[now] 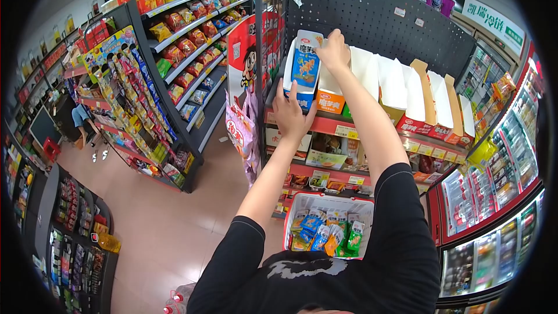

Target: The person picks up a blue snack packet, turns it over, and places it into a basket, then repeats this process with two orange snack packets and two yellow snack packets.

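Observation:
A white display box with a blue front [304, 97] stands on the shelf at the left end of a row. A blue snack packet [306, 65] stands upright in it. My right hand [334, 52] is closed at the packet's upper right corner, its fingertips partly hidden. Spread fingers of my left hand [293, 110] rest against the front of the box. Just right of it stands a white display box with an orange front [331, 102], partly behind my right forearm.
More white display boxes [414, 93] continue to the right. Below the shelf is a white basket [288, 224] with blue, orange and green packets. A pink bag [238, 131] hangs left of the shelf. Drink fridges [488, 192] stand at right, snack racks [189, 52] at left.

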### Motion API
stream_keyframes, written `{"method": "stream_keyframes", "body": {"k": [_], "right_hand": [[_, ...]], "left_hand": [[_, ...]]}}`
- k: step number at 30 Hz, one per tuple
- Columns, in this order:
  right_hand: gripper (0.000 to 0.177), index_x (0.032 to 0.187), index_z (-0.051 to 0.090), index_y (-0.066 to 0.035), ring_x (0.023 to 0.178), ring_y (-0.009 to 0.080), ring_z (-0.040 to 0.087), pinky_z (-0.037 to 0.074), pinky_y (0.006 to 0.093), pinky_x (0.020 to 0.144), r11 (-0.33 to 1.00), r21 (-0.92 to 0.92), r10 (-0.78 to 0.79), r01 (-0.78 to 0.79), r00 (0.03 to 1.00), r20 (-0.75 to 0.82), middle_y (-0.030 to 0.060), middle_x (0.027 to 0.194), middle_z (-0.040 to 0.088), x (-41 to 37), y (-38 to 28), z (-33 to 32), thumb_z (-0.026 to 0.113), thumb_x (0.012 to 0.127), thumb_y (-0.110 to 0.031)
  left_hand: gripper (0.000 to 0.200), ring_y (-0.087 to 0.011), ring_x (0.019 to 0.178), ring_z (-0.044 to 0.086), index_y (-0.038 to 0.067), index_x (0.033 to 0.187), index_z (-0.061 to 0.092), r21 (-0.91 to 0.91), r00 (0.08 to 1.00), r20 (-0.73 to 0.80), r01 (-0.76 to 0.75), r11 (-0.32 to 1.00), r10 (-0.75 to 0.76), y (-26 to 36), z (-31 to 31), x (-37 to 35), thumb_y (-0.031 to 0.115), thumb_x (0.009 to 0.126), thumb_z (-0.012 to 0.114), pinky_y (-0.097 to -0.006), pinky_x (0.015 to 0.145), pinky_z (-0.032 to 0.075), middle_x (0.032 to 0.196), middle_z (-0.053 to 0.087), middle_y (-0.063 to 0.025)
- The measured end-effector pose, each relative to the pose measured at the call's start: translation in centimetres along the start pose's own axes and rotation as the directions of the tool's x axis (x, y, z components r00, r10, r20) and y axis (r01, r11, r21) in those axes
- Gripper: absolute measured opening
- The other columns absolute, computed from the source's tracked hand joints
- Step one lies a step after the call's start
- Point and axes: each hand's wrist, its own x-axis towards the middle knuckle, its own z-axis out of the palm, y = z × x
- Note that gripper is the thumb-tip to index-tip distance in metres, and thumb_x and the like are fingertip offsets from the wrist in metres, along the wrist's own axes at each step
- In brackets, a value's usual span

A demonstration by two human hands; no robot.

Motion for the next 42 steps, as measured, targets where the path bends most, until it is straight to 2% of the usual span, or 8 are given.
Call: {"method": "stream_keyframes", "body": {"k": [16,20,23,27,30,33,36,42], "right_hand": [[0.028,0.098,0.052,-0.002,0.091,0.0260,0.051,0.041,0.0337,0.081,0.636,0.408,-0.365,0.655,0.721,-0.589,0.0132,0.099,0.053,-17.6,6.4,-10.4,0.059,0.071,0.001],[0.024,0.092,0.054,-0.003,0.092,0.0276,0.052,0.041,0.0358,0.082,0.818,0.513,-0.148,0.260,0.957,-0.249,0.0131,0.097,0.053,-30.4,12.6,-8.5,0.056,0.070,0.007],[0.022,0.091,0.053,-0.001,0.091,0.0308,0.053,0.043,0.0363,0.079,0.862,0.487,-0.005,-0.136,0.961,0.277,0.0157,0.094,0.052,-40.3,18.2,-7.0,0.053,0.070,0.004],[0.028,0.098,0.051,-0.002,0.092,0.0354,0.052,0.044,0.0405,0.080,0.911,0.243,-0.032,-0.332,0.531,0.847,0.0164,0.098,0.051,-51.9,26.1,-7.6,0.057,0.070,-0.004],[0.039,0.108,0.053,-0.003,0.101,0.0345,0.052,0.044,0.0390,0.086,0.988,-0.030,0.044,-0.149,0.089,0.995,0.0190,0.109,0.052,-57.2,29.3,-9.4,0.062,0.071,-0.016],[0.041,0.110,0.055,-0.006,0.104,0.0338,0.051,0.041,0.0382,0.090,0.965,-0.170,0.147,-0.201,-0.128,0.981,0.0188,0.111,0.052,-59.3,31.0,-10.0,0.064,0.073,-0.021],[0.037,0.108,0.056,-0.006,0.103,0.0329,0.052,0.042,0.0380,0.090,0.935,-0.238,0.218,-0.265,-0.101,0.971,0.0180,0.109,0.055,-60.1,32.1,-10.4,0.062,0.075,-0.022],[0.037,0.107,0.057,-0.008,0.101,0.0296,0.054,0.042,0.0388,0.089,0.928,-0.293,0.299,-0.231,-0.008,0.954,0.0157,0.104,0.056,-60.6,32.1,-11.6,0.064,0.073,-0.022]], "left_hand": [[0.075,-0.0404,0.122,0.019,0.001,0.128,0.022,-0.045,0.996,0.071,-0.057,0.997,0.060,1.7,-1.6,-7.9,0.026,0.074,0.067,-0.0482,0.100,0.020,0.133,0.014,-0.0252],[0.066,-0.0390,0.123,0.020,0.001,0.126,0.026,-0.155,0.951,0.278,0.186,0.970,-0.138,4.2,-3.3,-21.3,0.015,0.074,0.065,-0.0500,0.099,0.020,0.132,0.016,-0.0235],[0.058,-0.0422,0.121,0.024,-0.004,0.121,0.033,-0.020,0.695,0.632,0.458,0.889,-0.344,7.2,-5.6,-29.4,0.013,0.075,0.062,-0.0479,0.099,0.023,0.129,0.022,-0.0271],[0.048,-0.0420,0.115,0.034,0.002,0.114,0.044,0.135,0.364,0.818,0.631,0.764,-0.446,6.8,-7.6,-41.9,0.012,0.072,0.064,-0.0451,0.096,0.031,0.126,0.031,-0.0254],[0.046,-0.0389,0.112,0.040,0.006,0.114,0.048,0.412,0.034,0.788,0.713,0.567,-0.615,6.0,-9.2,-49.4,0.018,0.072,0.062,-0.0400,0.096,0.034,0.120,0.039,-0.0245],[0.045,-0.0377,0.113,0.040,0.006,0.112,0.050,0.670,-0.293,0.674,0.630,0.393,-0.678,5.1,-9.9,-52.6,0.020,0.071,0.060,-0.0407,0.097,0.033,0.114,0.049,-0.0212],[0.043,-0.0363,0.109,0.044,0.007,0.112,0.053,0.709,-0.359,0.643,0.613,0.349,-0.676,4.8,-10.8,-54.0,0.019,0.071,0.060,-0.0403,0.096,0.035,0.110,0.054,-0.0200],[0.043,-0.0241,0.099,0.053,0.006,0.114,0.055,0.621,-0.600,0.505,0.752,-0.222,-0.621,2.7,-9.6,-58.4,0.015,0.072,0.060,-0.0299,0.085,0.040,0.106,0.059,-0.0140]]}}
